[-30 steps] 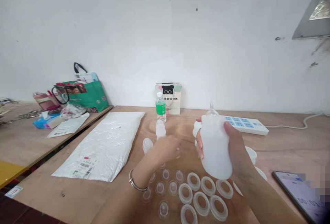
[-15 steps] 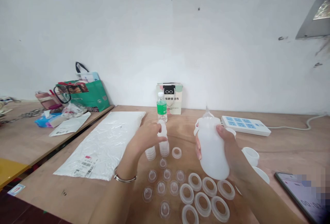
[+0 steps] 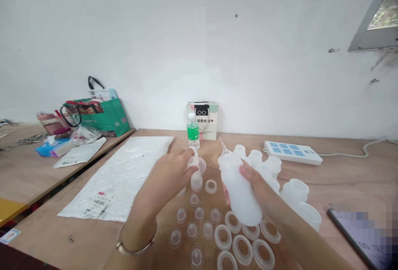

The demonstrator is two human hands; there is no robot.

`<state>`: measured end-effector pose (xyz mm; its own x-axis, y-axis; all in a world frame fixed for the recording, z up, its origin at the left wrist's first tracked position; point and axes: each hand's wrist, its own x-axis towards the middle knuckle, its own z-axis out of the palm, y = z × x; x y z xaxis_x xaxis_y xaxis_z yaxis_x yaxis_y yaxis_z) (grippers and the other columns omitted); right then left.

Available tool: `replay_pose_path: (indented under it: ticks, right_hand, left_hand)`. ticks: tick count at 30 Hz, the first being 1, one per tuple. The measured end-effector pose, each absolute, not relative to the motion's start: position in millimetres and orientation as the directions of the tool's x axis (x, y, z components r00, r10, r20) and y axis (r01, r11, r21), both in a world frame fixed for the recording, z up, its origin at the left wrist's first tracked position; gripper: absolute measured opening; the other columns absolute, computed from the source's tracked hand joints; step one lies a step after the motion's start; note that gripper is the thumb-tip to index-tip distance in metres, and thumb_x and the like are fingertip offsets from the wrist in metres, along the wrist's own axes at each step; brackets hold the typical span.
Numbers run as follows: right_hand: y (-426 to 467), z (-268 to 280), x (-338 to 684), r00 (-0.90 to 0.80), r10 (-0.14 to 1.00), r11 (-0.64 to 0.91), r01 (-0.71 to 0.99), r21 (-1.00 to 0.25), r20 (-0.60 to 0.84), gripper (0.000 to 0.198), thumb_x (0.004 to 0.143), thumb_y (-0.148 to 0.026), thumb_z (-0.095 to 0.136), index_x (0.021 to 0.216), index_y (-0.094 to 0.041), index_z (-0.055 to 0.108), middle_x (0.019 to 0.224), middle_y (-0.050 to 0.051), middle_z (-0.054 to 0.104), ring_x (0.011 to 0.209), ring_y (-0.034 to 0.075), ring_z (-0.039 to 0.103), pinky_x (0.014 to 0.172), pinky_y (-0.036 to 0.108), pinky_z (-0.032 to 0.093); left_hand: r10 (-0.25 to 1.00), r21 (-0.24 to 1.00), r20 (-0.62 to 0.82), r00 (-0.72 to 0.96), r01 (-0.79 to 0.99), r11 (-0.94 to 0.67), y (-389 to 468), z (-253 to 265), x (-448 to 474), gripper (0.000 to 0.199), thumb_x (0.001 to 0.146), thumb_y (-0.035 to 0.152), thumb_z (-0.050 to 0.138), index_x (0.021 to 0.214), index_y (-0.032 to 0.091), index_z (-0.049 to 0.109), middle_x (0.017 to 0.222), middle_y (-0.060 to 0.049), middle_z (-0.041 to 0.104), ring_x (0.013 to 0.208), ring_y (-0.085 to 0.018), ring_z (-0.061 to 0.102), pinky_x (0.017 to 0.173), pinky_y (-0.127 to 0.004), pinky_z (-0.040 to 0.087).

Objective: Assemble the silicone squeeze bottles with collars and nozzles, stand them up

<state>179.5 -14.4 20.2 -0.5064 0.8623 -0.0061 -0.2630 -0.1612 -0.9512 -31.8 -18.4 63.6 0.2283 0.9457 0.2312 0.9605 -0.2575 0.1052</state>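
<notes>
— Which step?
— Probably taking a cover [image 3: 193, 160]: the left hand [image 3: 169, 170] pinches it (loosely, perhaps), while the right hand [image 3: 256, 181] wraps a tilted bottle [image 3: 241, 199] above the desk [image 3: 102, 241].
— Next?
— Likely calls for aligning cover over teat [image 3: 227, 153].

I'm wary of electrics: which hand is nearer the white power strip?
The right hand. Gripping a translucent bottle, it is in front of the power strip, to its left. The left hand is farther left, in front of the green-labelled water bottle.

Green bag [image 3: 116, 114], white power strip [image 3: 292, 153], phone [image 3: 357, 237], green-labelled water bottle [image 3: 193, 133]
</notes>
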Motion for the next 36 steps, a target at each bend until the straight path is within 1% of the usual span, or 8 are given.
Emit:
replay_pose_path:
  ticks: [3, 5, 9, 19, 23, 27, 31, 36]
  right_hand:
    - [-12.9, 16.4, 180.1, -0.471, 0.882, -0.043, -0.089, -0.995, 0.004, 0.057, 0.075, -0.053, 0.071, 0.119, -0.028, 0.046, 0.064, -0.003, 0.063, 0.053, 0.015, 0.058, 0.047, 0.025, 0.045]
    - [-12.9, 15.0, 179.4, -0.451, 0.893, 0.003, -0.020, -1.000, 0.012, 0.058, 0.075, -0.049, 0.072, 0.122, -0.027, 0.045, 0.067, -0.003, 0.063, 0.056, 0.016, 0.058, 0.049, 0.026, 0.046]
    - [-15.6, 14.4, 176.4, -0.457, 0.885, 0.103, 0.002, -0.995, 0.091, 0.048, 0.078, -0.045, 0.071, 0.119, -0.027, 0.051, 0.073, -0.001, 0.064, 0.063, 0.017, 0.059, 0.056, 0.030, 0.049]
    - [-21.5, 19.2, 172.6, -0.511, 0.848, 0.142, -0.044, -0.989, 0.144, 0.053, 0.076, -0.033, 0.074, 0.124, -0.029, 0.052, 0.083, -0.001, 0.062, 0.066, 0.015, 0.057, 0.057, 0.027, 0.048]
    - [-23.3, 20.3, 174.6, -0.540, 0.836, 0.086, -0.042, -0.995, 0.095, 0.053, 0.076, -0.032, 0.074, 0.123, -0.028, 0.051, 0.078, -0.002, 0.059, 0.062, 0.013, 0.054, 0.055, 0.026, 0.047]
    - [-24.9, 19.9, 175.6, -0.544, 0.837, 0.027, -0.060, -0.998, 0.055, 0.050, 0.075, -0.033, 0.075, 0.119, -0.027, 0.051, 0.076, -0.002, 0.059, 0.061, 0.013, 0.054, 0.056, 0.027, 0.048]
    - [-23.3, 19.0, 175.3, -0.508, 0.859, 0.062, -0.033, -0.998, 0.070, 0.044, 0.075, -0.037, 0.074, 0.111, -0.026, 0.053, 0.083, 0.001, 0.061, 0.066, 0.015, 0.057, 0.060, 0.030, 0.049]
    - [-18.1, 12.8, 170.7, -0.475, 0.877, 0.064, -0.035, -0.997, 0.073, 0.041, 0.077, -0.043, 0.072, 0.108, -0.026, 0.051, 0.079, 0.000, 0.060, 0.061, 0.015, 0.055, 0.055, 0.029, 0.048]
  left_hand:
    - [0.789, 0.371, 0.599, 0.132, 0.828, -0.420, -40.1, 79.7, -48.9, 0.032, 0.092, 0.036, 0.053, 0.122, 0.025, 0.055, 0.114, -0.005, 0.066, 0.094, -0.021, 0.062, 0.080, -0.033, 0.047]
    - [0.720, 0.472, 0.691, 0.072, 0.709, -0.524, -44.9, 83.9, -52.1, 0.033, 0.092, 0.034, 0.054, 0.124, 0.026, 0.055, 0.115, -0.004, 0.064, 0.094, -0.019, 0.060, 0.078, -0.030, 0.047]
    - [0.747, 0.572, 0.642, 0.170, 0.543, -0.615, -41.5, 81.4, -39.8, 0.034, 0.095, 0.030, 0.050, 0.129, 0.027, 0.052, 0.118, -0.004, 0.062, 0.102, -0.018, 0.057, 0.084, -0.029, 0.045]
    - [0.760, 0.546, 0.533, 0.372, 0.536, -0.645, -43.5, 74.5, -18.4, 0.031, 0.095, 0.029, 0.050, 0.126, 0.028, 0.047, 0.116, -0.003, 0.060, 0.101, -0.017, 0.054, 0.089, -0.030, 0.043]
    - [0.731, 0.523, 0.559, 0.392, 0.518, -0.677, -40.1, 70.1, -20.4, 0.034, 0.092, 0.031, 0.057, 0.124, 0.029, 0.048, 0.118, -0.004, 0.059, 0.102, -0.018, 0.057, 0.085, -0.030, 0.046]
    - [0.715, 0.533, 0.584, 0.384, 0.482, -0.695, -31.9, 63.8, -19.3, 0.040, 0.083, 0.036, 0.068, 0.119, 0.026, 0.052, 0.109, -0.003, 0.063, 0.095, -0.019, 0.063, 0.081, -0.032, 0.051]
    - [0.723, 0.568, 0.573, 0.387, 0.449, -0.690, -27.9, 63.3, -16.7, 0.037, 0.081, 0.038, 0.070, 0.111, 0.022, 0.055, 0.102, -0.003, 0.065, 0.087, -0.018, 0.066, 0.074, -0.031, 0.055]
    - [0.720, 0.573, 0.555, 0.415, 0.437, -0.693, -25.7, 62.9, -14.9, 0.035, 0.085, 0.037, 0.065, 0.115, 0.022, 0.053, 0.114, -0.006, 0.063, 0.100, -0.020, 0.064, 0.088, -0.036, 0.055]
